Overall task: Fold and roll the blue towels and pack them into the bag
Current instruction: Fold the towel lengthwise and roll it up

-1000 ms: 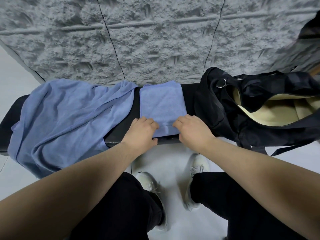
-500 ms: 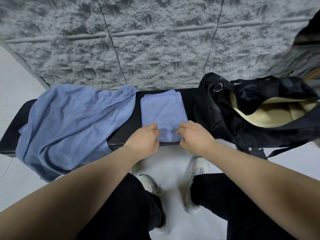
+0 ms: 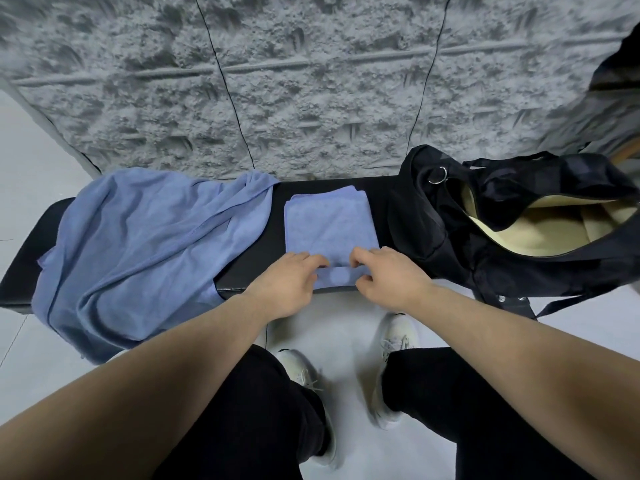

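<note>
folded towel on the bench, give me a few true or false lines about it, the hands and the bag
1. Both hands grip the near edge of the folded towel, turning it over into the start of a roll. True: the left hand and the right hand hold it at either end.
2. The bag is zipped shut. False: it gapes open, showing a pale lining.
3. The bag lies to the right of the folded towel. True.
4. The loose towel is already rolled. False: it lies spread and rumpled over the left end of the bench.
5. A towel is already in the bag. False: none shows inside.
</note>
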The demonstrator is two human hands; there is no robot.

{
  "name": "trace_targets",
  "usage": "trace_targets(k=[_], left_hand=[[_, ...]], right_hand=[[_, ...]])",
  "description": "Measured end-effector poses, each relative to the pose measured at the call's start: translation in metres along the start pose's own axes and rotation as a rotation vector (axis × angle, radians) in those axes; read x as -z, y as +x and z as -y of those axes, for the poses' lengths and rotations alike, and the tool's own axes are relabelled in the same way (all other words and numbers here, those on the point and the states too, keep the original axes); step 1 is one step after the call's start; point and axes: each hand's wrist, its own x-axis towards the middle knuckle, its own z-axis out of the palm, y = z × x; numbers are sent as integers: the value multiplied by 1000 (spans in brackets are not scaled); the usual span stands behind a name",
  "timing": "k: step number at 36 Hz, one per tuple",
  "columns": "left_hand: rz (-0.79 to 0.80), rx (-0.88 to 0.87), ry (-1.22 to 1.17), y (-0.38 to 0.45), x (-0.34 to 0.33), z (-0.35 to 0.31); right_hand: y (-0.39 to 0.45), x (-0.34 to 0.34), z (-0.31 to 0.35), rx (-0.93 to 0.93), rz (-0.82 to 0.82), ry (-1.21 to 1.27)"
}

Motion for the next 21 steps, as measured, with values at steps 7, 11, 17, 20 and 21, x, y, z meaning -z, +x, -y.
trace_targets(k=[7,11,17,20,21], left_hand=[[-90,-61,-22,1,-2,6],[-156,-83,63,2,-3,8],[-252,-130,140,4,-1,6],[-272,-172,149,6,0,5],[-274,-173,148,7,0,5]], right_hand=[[6,-2,-4,12,-63,-50],[9,-3,-8,38,-127,-161],[9,-5,-7,60,-216,-104],[12,-3,-7,129,-205,-91],[13,-2,-8,155,-201,-93]])
